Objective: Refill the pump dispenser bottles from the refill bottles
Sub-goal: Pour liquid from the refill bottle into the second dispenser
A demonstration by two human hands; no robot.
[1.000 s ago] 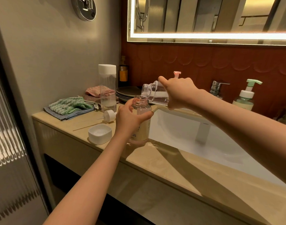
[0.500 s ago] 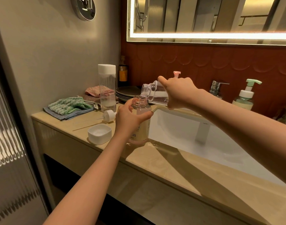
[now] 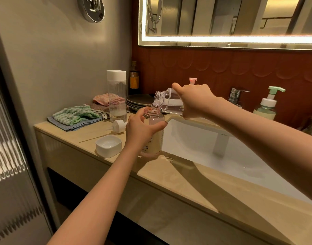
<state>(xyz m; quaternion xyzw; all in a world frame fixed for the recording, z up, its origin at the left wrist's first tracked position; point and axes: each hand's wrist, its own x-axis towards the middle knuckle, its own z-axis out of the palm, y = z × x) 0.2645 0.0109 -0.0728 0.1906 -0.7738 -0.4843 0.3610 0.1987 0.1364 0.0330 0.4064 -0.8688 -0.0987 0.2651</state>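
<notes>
My left hand (image 3: 140, 130) grips a pinkish dispenser bottle (image 3: 155, 137) that stands upright on the counter with its neck uncovered. My right hand (image 3: 194, 100) holds a clear refill bottle (image 3: 166, 101) tipped almost flat, its threaded mouth just over the dispenser's neck, with clear liquid running in. A white pump head (image 3: 119, 126) with its tube lies on the counter to the left. A white cap (image 3: 108, 145) sits upside down near the front edge. A green-pump dispenser (image 3: 266, 106) stands at the back right. A pink pump top (image 3: 192, 80) shows behind my right hand.
A tall clear bottle with a white lid (image 3: 116, 98) stands at the back left. Folded cloths (image 3: 75, 116) and stacked plates (image 3: 139, 101) lie behind. The white sink basin (image 3: 213, 149) opens right of the dispenser, with a chrome tap (image 3: 235, 96) behind.
Almost nothing has shifted: both hands hold the same pose while the refill bottle keeps pouring into the dispenser.
</notes>
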